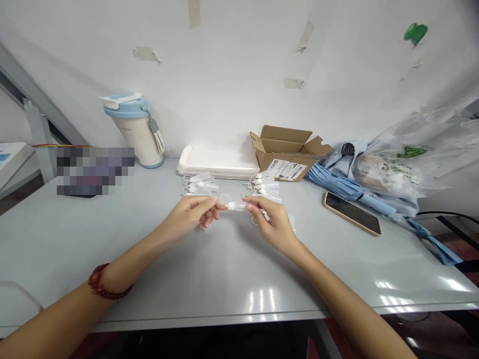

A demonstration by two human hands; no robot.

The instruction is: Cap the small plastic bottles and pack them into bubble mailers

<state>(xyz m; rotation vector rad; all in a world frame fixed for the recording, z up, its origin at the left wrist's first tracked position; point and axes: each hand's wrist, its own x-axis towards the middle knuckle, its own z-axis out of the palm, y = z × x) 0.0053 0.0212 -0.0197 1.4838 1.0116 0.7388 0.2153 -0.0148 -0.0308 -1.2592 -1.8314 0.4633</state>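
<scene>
A small translucent squeeze bottle (pixel 236 206) with a thin looped cap strap lies sideways between my two hands, just above the table. The fingers of my right hand (pixel 272 217) grip its body end. At its narrow tip, my left hand (pixel 194 213) is closed in a pinch; what exactly the fingertips hold is too small to make out. Behind my left hand rests a group of similar bottles (pixel 200 183), and another group (pixel 266 185) lies behind my right hand. Some bottles are partly hidden by my hands.
At the back are a stack of white trays (pixel 220 162) and an opened cardboard box (pixel 282 159). A tumbler (pixel 134 129) stands left. To the right lie a folded blue umbrella (pixel 337 182), a phone (pixel 352 213) and a plastic bag (pixel 392 167). The grey table (pixel 209 279) ends close in front.
</scene>
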